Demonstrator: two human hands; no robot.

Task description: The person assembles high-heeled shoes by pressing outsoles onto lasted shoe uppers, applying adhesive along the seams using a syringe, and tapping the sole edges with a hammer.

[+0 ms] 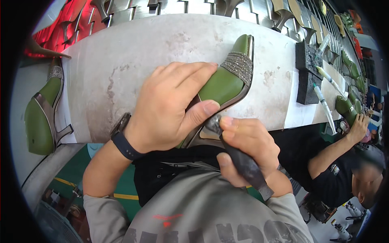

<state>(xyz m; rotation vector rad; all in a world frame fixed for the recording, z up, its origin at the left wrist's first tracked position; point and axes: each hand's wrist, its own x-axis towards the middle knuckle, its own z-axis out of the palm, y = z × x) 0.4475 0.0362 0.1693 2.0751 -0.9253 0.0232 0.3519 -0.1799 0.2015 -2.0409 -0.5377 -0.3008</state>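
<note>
Worn, stained white workbench (146,52), curved by the lens, with items lying on it.

Landmark is the black foam block (307,77) standing near the bench's right end. Just right of the block: white paper sheet (302,113) under it, with white plastic syringe-like applicators (324,103) lying on the sheet, one tube (323,44) propped at the block's top. Further right of the block: green high-heel shoes (347,107) in a row along the edge. Far left of the block, at the opposite end: a green heeled sandal with a metallic sole and glitter strap (42,111), on its side, on a white sheet (65,117). Between block and sandal: bare, scuffed surface.
</note>
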